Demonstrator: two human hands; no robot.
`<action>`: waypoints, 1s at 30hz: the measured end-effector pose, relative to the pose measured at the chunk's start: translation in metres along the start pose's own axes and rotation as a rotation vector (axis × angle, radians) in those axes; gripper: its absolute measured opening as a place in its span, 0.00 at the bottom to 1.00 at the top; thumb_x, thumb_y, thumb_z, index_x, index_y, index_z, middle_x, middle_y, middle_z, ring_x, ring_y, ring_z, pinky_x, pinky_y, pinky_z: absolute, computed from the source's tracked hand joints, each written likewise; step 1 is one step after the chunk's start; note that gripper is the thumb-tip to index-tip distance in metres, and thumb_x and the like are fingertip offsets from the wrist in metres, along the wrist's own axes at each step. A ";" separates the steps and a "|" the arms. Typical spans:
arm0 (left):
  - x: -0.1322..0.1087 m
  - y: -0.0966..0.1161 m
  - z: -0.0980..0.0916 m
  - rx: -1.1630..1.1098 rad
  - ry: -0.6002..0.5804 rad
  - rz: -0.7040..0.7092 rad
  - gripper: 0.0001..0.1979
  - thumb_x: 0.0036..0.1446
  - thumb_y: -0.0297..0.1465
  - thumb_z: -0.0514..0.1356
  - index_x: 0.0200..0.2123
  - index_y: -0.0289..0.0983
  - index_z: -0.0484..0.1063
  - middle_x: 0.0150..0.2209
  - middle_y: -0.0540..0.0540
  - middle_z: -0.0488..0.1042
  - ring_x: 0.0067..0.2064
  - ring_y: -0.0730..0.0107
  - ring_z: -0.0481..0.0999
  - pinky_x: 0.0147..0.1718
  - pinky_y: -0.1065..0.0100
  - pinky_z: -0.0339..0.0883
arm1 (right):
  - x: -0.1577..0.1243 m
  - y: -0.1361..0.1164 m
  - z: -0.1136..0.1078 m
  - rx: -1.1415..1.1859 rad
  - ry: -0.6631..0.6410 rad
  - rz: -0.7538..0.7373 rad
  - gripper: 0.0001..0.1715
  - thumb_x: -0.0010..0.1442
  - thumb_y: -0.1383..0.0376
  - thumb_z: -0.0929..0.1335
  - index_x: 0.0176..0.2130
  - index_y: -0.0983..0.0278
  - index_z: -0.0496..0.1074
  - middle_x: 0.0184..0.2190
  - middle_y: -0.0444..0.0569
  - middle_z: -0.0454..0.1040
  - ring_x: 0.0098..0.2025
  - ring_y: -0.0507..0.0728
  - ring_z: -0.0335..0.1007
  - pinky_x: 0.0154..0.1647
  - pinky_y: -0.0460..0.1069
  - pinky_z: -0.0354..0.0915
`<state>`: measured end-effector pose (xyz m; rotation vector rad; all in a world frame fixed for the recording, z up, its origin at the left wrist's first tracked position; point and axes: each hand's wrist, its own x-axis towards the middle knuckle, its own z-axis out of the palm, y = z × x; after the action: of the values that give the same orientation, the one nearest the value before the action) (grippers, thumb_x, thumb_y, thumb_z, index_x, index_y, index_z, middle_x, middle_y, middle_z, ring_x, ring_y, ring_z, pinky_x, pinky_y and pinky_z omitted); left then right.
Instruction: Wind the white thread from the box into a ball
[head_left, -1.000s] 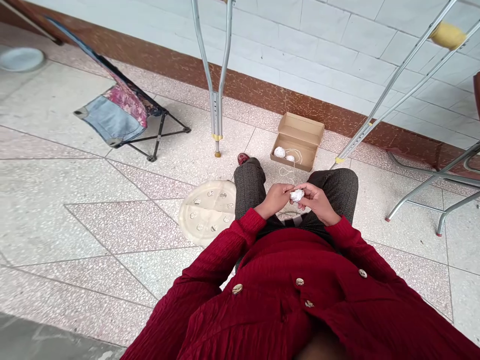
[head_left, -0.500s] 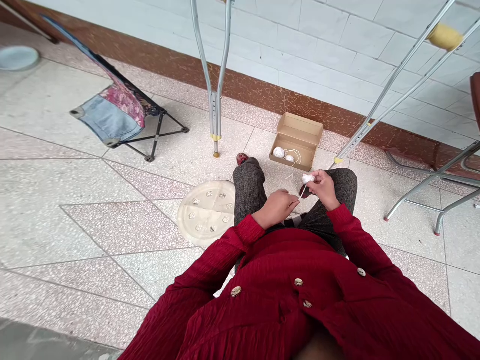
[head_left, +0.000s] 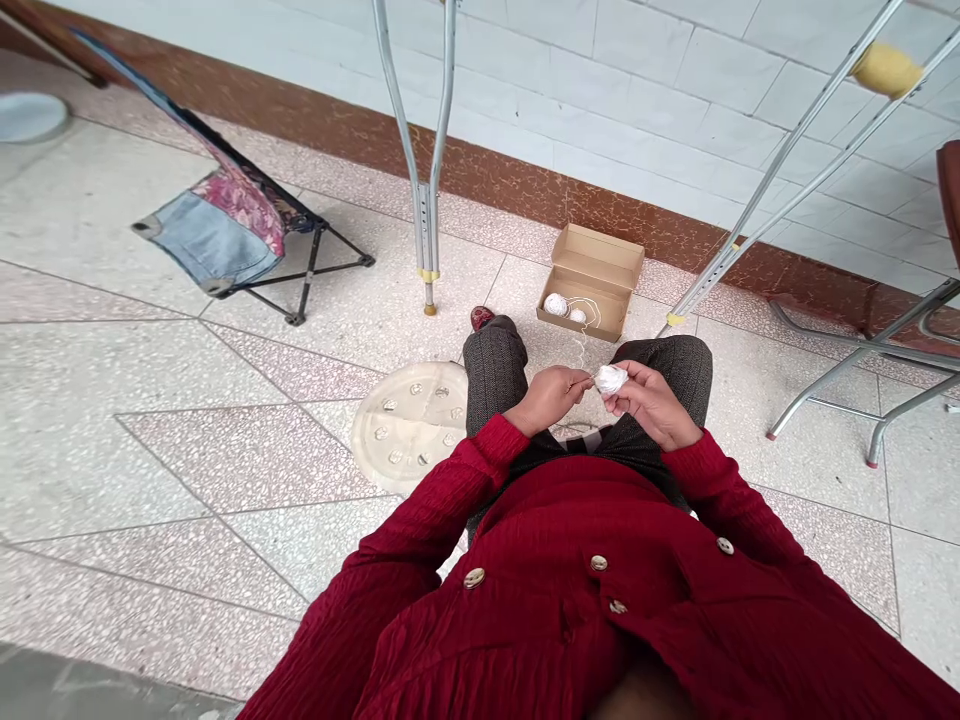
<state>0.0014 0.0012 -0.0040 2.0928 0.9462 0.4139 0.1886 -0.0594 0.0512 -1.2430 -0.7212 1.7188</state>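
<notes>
I sit with my knees in grey trousers and a red buttoned top. My right hand (head_left: 651, 402) grips a small white ball of thread (head_left: 610, 378) above my lap. My left hand (head_left: 551, 396) is pinched on the thread strand just left of the ball, almost touching it. A thin white thread runs from my hands out to an open cardboard box (head_left: 600, 262) on the floor ahead. That box holds two more white thread balls (head_left: 556, 304).
A round cream tray (head_left: 409, 420) with small pieces lies on the floor by my left knee. Two metal crutches (head_left: 426, 200) lean on the tiled wall. A folding stool (head_left: 225, 225) stands at left, metal chair legs (head_left: 870, 400) at right.
Half a second ago my hands were apart, the right one raised with the ball and the thread stretched. Now they have come together again over my lap.
</notes>
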 end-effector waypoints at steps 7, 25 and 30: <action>-0.013 0.000 0.017 -0.054 -0.043 -0.069 0.20 0.69 0.35 0.52 0.24 0.36 0.69 0.23 0.50 0.73 0.28 0.71 0.70 0.33 0.71 0.57 | 0.022 -0.007 -0.003 0.001 0.115 0.024 0.12 0.46 0.64 0.73 0.32 0.65 0.69 0.24 0.46 0.77 0.21 0.50 0.70 0.20 0.43 0.63; -0.012 0.010 -0.013 0.215 -0.017 0.140 0.12 0.66 0.28 0.54 0.34 0.38 0.77 0.32 0.46 0.79 0.36 0.66 0.75 0.60 0.59 0.57 | 0.043 0.063 -0.029 -0.455 -0.057 -0.062 0.16 0.42 0.67 0.74 0.34 0.62 0.70 0.21 0.37 0.73 0.19 0.49 0.68 0.21 0.45 0.67; -0.003 0.001 -0.015 0.089 0.010 0.077 0.14 0.66 0.30 0.54 0.29 0.37 0.75 0.29 0.47 0.77 0.36 0.67 0.74 0.50 0.65 0.63 | 0.010 0.035 -0.006 -0.172 -0.176 -0.039 0.19 0.45 0.63 0.77 0.36 0.63 0.71 0.22 0.41 0.76 0.21 0.52 0.72 0.23 0.46 0.68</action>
<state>-0.0085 0.0064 0.0061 2.2147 0.9073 0.4291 0.1822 -0.0660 0.0156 -1.1933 -1.0095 1.7786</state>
